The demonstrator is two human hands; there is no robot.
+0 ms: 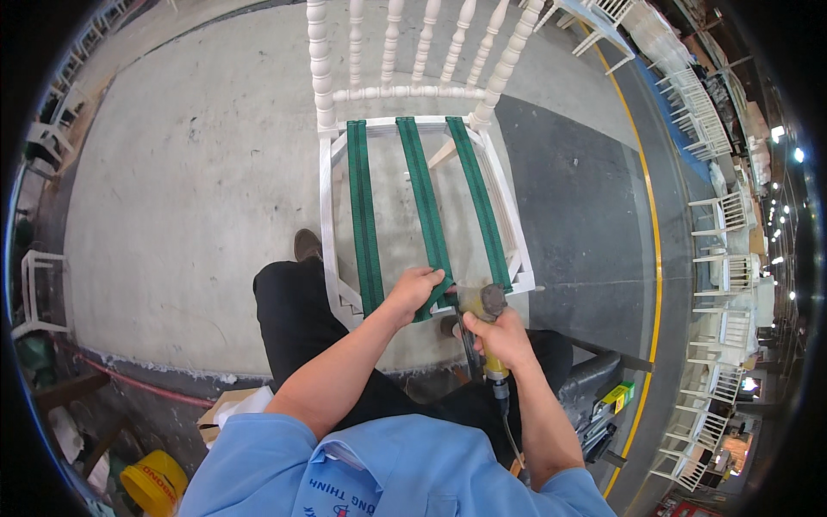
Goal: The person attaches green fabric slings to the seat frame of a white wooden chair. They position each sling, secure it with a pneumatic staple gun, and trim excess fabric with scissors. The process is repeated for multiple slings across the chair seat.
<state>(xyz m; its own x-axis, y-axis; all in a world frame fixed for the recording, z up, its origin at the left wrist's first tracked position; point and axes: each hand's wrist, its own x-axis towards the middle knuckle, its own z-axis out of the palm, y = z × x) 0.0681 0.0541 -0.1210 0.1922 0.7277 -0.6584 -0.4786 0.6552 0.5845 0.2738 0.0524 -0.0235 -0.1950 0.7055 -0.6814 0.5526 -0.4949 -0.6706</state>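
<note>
Gripping the near end of the middle green strap (428, 215), the left hand (416, 289) was closed on it at the white chair frame (326, 198), while the staple gun (489, 332) was clasped by the right hand (501, 338). Three straps were laid; crosswise webbing seemingly remained.

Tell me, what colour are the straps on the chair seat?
The straps are dark green, on a white chair; seen in the head view.

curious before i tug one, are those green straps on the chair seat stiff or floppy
Probably floppy: the middle green strap bends over the frame edge under the left hand. Stretched across the white chair frame it lies flat, so likely taut. Looks thin, probably light.
</note>
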